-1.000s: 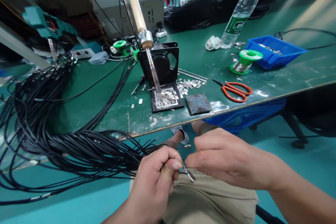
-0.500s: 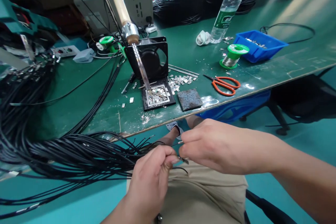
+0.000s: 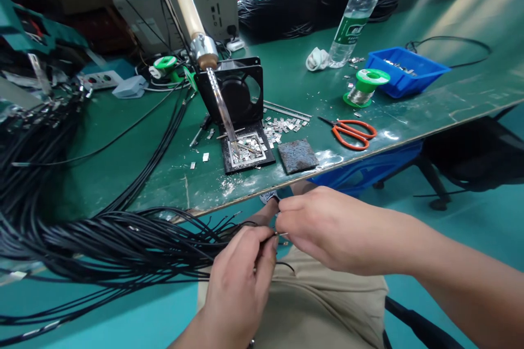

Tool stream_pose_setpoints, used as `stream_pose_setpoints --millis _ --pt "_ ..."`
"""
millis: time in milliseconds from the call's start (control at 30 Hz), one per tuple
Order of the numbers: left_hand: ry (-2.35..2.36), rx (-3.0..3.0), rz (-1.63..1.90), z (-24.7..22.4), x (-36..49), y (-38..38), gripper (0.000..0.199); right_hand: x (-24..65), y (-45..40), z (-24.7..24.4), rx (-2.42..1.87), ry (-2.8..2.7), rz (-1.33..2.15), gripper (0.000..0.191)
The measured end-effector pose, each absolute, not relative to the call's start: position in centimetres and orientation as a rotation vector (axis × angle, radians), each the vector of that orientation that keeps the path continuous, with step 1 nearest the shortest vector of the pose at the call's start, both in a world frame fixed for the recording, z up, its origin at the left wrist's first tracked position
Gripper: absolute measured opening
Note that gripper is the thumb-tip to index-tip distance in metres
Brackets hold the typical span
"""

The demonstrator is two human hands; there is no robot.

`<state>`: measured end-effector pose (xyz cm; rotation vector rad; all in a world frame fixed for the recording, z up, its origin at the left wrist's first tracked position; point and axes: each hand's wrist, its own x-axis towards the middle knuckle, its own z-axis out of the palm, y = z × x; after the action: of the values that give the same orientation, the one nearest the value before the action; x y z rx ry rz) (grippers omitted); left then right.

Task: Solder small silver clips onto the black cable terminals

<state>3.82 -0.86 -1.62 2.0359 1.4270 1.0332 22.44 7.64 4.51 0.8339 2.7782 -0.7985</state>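
Observation:
Above my lap, my left hand pinches a thin black cable between thumb and forefinger, its bare metal end sticking out to the right. My right hand is just beside it with fingers curled closed; what they grip is mostly hidden. From the left, a thick bundle of black cables runs over the table edge and my lap toward my left hand. One loose cable end curls below the hands.
A soldering iron leans down onto a tray of small metal pieces before a black fan. Nearby are a dark square pad, orange-handled scissors, a solder spool, a blue bin and a bottle.
My right hand has shifted slightly left, closer to my left hand. The cable's bare end now shows between them, and the left thumb has straightened. The table things stay put.

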Motion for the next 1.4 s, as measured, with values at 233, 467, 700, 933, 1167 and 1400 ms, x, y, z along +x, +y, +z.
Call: stream_pose_setpoints --millis 233,467,700,933,1167,1400 --pt "1.562 1.891 1.064 -1.5 3.4 -1.0 0.013 23.0 7.0 3.0 1.089 2.918 -1.054 0.018" --pt "1.614 1.113 1.063 0.1 4.0 -1.2 0.014 23.2 5.8 1.8 1.706 2.668 -1.665 0.019" --pt "1.458 0.987 0.995 0.4 3.3 -0.6 0.017 21.7 4.9 1.4 1.793 2.237 -2.242 0.031" --pt "1.383 0.94 0.971 0.7 2.8 0.1 0.02 21.2 4.3 0.8 1.85 2.132 -2.359 0.032" --pt "1.298 0.719 0.997 0.6 2.5 0.4 0.023 20.8 4.4 0.8 1.882 2.135 -2.331 0.033" --pt "1.3 0.677 0.981 0.7 2.5 0.4 0.024 20.8 4.1 0.8 1.88 2.174 -2.317 0.033"
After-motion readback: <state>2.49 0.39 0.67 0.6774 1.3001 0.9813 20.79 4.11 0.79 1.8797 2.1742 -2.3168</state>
